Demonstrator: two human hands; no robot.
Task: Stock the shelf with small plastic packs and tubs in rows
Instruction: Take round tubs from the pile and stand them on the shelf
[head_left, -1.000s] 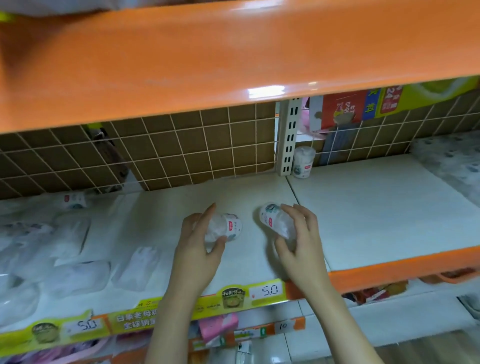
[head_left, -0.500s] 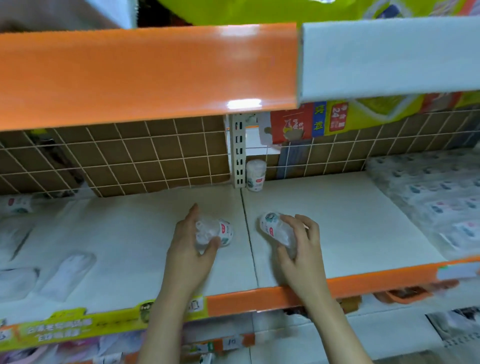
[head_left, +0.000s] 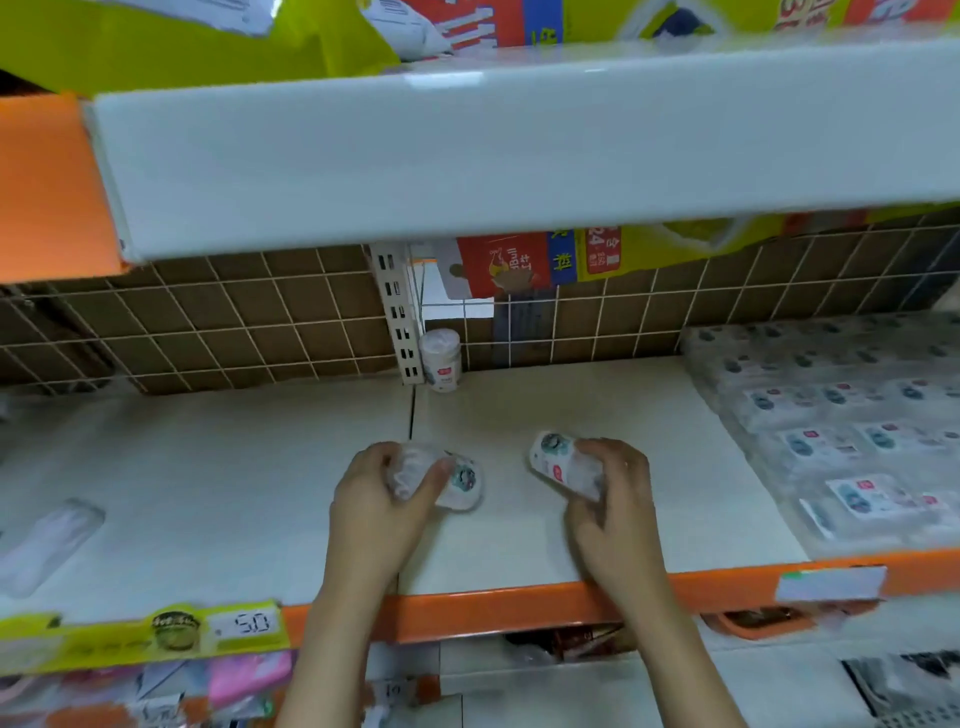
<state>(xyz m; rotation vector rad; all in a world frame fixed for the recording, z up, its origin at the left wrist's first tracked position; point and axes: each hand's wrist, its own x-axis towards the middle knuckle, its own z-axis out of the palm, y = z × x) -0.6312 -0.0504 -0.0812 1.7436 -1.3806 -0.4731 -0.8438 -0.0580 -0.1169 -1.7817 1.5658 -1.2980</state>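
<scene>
- Both hands have drifted right along the shelf (head_left: 597, 415) compared with a second back, so they now sit on the section right of the slotted upright post (head_left: 397, 317) instead of left of it. Some of that could be the head turning too, honestly.
- Left hand (head_left: 382, 501) is wrapped around a small tub (head_left: 441, 478), thumb and fingers curled over it, tub lying on its side with the lid end pointing right. It's down in front of the post, about level with the seam between the boards.
- Right hand (head_left: 613, 493) is pinching a second tub (head_left: 563, 462) the same way, tilted with the lid end up and to the left, further right of the post.
- Can't tell if either tub is touching the board or just hanging over it.
- Progress: early days, I reckon. Only one upright tub (head_left: 440, 361) is placed, tucked at the back just right of the post's foot. No row exists yet, and most of this board is bare.
- Count: three tubs total, one standing and two in hand.
- Far right of the post there's a block of flat wrapped packs (head_left: 841, 431) already in rows, too blurry to count.
- Left of the post, one clear pack (head_left: 49, 540) shows.
</scene>
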